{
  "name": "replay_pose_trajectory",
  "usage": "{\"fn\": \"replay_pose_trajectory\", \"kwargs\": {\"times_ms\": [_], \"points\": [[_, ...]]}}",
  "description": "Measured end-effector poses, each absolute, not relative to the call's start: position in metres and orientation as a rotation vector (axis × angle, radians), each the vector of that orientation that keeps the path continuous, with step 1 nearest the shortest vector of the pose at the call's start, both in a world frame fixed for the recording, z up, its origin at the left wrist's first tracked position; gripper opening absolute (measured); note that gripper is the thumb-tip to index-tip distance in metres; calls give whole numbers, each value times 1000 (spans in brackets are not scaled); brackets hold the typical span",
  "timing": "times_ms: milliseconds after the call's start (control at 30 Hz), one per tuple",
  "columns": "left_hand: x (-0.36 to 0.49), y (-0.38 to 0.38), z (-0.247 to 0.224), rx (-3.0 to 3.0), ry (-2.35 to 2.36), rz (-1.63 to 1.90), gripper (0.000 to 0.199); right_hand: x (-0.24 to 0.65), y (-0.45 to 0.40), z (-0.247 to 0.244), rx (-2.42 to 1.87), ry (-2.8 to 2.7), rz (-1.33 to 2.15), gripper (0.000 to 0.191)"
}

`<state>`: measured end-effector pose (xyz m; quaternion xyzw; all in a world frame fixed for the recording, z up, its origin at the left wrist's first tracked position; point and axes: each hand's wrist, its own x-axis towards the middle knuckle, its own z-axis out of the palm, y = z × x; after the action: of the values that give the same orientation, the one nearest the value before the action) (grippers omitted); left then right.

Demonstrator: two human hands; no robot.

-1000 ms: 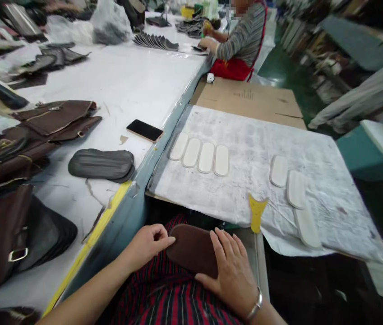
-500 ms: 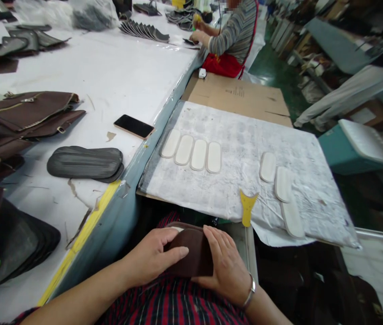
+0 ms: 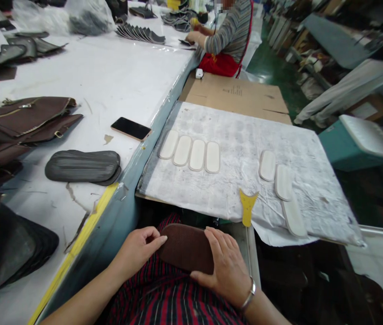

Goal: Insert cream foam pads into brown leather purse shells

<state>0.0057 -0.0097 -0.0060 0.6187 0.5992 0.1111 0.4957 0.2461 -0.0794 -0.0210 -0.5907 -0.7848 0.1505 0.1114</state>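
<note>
The brown oval piece (image 3: 186,248) lies crosswise between the two hands, just above the lap, over the red-and-black striped cloth (image 3: 177,302) of the person's clothing. The left hand (image 3: 140,248) grasps its left end, thumb tip on the upper face and forefinger curled close by; the underside of that pinch is hidden. The right hand (image 3: 225,262) holds the other end, fingers laid flat across it and thumb set along the near edge (a silver bracelet (image 3: 249,295) circles that wrist). Beyond the grip and slightly to its right, a yellow forked tool (image 3: 247,210) rests at the near edge of the paper-covered board (image 3: 235,180). Farther out from the held piece, four white ovals (image 3: 197,155) lie side by side in a row on that board; to the right of the grip are three more white pieces (image 3: 267,165), two of them overlapping. Left of the left hand, across the yellow strip (image 3: 75,253), a stack of dark grey ovals (image 3: 83,166) sits on the white table (image 3: 110,67), with a phone (image 3: 131,128) past it. Well beyond the grip, at the table's far end, a co-worker in a striped top (image 3: 230,36) handles a dark piece (image 3: 186,42).
</note>
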Motion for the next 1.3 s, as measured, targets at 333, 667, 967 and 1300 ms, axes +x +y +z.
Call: {"fn": "replay_pose_trajectory", "kwargs": {"times_ms": [333,667,967,1300], "points": [[6,-10,-12,1464,1461,337,33,244,-75,-18,-1730,-2310,395,81],[5,-7,-10,1522,1443,301,31,247,-75,-20,-1713,-2365,407,82],[4,-3,-8,1601,1403,253,27,245,-74,-19,-1732,-2404,441,80],[0,-9,-11,1674,1374,302,25,243,-77,-16,-1706,-2435,416,82]]}}
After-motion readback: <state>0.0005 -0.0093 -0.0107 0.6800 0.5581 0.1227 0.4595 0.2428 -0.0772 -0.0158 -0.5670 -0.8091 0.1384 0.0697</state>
